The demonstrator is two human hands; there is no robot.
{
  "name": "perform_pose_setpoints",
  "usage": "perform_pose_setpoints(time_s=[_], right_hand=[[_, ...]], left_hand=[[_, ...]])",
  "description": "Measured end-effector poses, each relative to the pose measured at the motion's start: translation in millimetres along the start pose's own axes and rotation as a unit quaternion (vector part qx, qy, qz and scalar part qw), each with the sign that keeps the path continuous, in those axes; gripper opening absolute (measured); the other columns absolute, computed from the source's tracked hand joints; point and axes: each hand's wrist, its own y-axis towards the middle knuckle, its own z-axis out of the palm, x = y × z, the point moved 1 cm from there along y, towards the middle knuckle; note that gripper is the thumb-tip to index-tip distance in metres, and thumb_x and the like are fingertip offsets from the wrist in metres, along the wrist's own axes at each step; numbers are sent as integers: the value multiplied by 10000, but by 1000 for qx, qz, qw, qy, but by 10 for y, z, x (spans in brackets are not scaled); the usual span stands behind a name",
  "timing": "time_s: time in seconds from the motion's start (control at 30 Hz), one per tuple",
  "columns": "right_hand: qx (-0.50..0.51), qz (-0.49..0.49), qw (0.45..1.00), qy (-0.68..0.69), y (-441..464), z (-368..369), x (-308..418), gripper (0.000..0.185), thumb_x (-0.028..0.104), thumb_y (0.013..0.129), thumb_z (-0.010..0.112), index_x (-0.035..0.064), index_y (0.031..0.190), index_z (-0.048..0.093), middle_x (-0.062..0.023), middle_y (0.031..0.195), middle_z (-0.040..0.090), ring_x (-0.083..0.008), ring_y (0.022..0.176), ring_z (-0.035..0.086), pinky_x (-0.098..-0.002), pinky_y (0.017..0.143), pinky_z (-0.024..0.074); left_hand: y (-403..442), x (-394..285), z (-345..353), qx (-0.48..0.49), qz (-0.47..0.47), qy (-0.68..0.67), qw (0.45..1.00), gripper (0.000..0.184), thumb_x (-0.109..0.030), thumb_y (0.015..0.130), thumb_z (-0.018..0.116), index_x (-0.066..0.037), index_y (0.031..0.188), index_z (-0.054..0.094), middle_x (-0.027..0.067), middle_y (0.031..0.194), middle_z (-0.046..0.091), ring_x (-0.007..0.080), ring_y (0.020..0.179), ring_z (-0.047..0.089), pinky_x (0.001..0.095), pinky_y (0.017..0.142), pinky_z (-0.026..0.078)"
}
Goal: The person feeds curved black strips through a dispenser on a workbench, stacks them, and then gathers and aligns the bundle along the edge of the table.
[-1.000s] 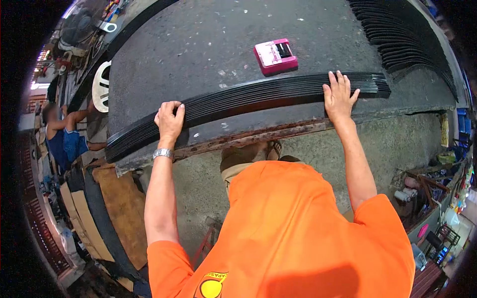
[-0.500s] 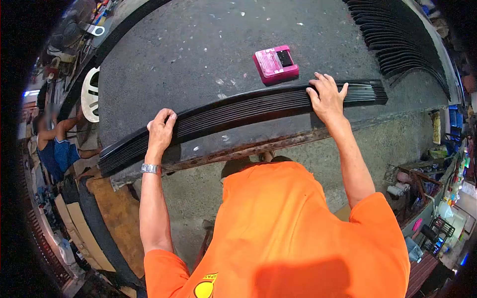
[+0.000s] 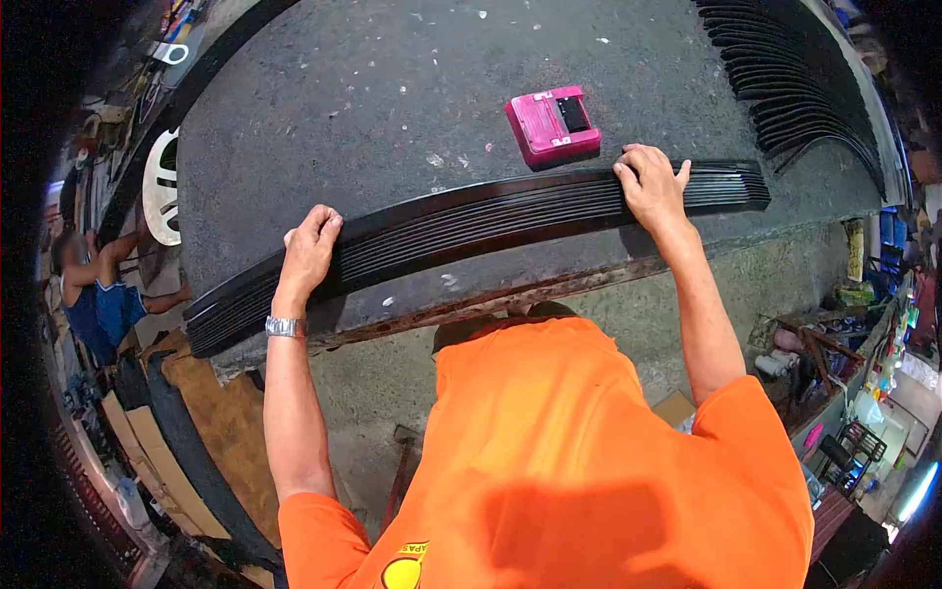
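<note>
A bundle of long black ribbed strips (image 3: 471, 224) lies lengthwise along the near edge of the dark worktable. They look like thin flexible strips stacked side by side, their material unclear. My left hand (image 3: 308, 250) is closed at the bundle's far edge, toward its left end, with thumb and fingers pinched together. Toward the right end, my right hand (image 3: 654, 188) has its fingers bent over the same far edge, the little finger sticking out. The strips' right ends fan slightly. Just beyond the bundle sits a pink plastic case (image 3: 551, 126) with a black piece in it.
Many more curved black strips (image 3: 785, 98) lie in a row at the table's far right. The dark worktable (image 3: 324, 118) has pale specks. A white plastic chair (image 3: 160, 187) stands at the left, where another person (image 3: 98, 294) sits. Cardboard (image 3: 157, 461) leans below.
My right hand's fingers have drawn closer together over the bundle's edge. My left hand stays closed near the same spot. The view has shifted slightly.
</note>
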Motion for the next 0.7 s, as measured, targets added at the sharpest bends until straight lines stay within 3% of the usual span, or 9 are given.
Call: perform_pose_setpoints(time_s=[0.17,0.37,0.57,0.7], right_hand=[[1,9,1000,2,0,48,-20,156,290,943,620,150,976,680,-2,1255,647,-232,1290,535,-816,1067,175],[0,15,1000,10,-1,88,-40,167,295,944,620,140,958,683,-5,1274,642,-235,1308,523,-809,1076,169],[21,7,999,40,46,-81,9,169,282,948,615,131,944,690,-10,1238,655,-230,1289,540,-800,1084,164],[-7,-19,997,78,52,-323,165,182,271,977,569,117,961,665,-25,1179,663,-242,1242,570,-786,1099,138]], left_hand=[[22,-31,-13,20,-31,-12,999,276,-327,1023,538,-60,1041,604,104,824,607,282,824,620,411,951,402],[20,-8,-8,7,-4,-1,1000,282,-327,1023,539,-54,1050,600,125,851,618,301,834,625,408,956,423],[-4,-41,-44,0,-10,-10,1000,279,-331,1010,559,-59,1015,621,92,774,597,276,790,615,412,932,416],[-65,-10,-109,-69,28,-1,997,282,-328,999,575,-51,996,625,92,728,575,264,751,609,400,886,432]])
